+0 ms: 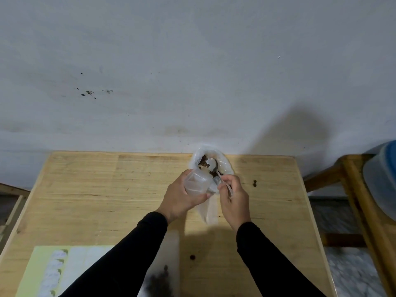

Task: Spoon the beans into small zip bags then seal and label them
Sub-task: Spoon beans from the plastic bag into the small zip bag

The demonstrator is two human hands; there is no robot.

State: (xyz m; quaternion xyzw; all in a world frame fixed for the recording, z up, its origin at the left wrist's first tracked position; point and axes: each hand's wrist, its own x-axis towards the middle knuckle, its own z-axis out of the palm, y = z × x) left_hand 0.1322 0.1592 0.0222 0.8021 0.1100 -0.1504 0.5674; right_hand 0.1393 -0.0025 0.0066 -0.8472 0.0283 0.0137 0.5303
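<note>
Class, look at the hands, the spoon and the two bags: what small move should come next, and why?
Probably lift the spoon out of the big bag and tip it into the small bag. The right hand holds the spoon with its bowl down among the beans, and the left hand holds the small bag beside it, seemingly empty.

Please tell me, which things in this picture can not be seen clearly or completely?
Head view only:
- Small zip bag: the left hand covers its lower part, so its contents cannot be told.
- Spoon: the right hand hides its handle end.
- Filled bag of beans: cut by the bottom edge and crossed by the left sleeve.
- Label sheet: print too blurred to read.
- Blue container: cut off by the right edge.
</note>
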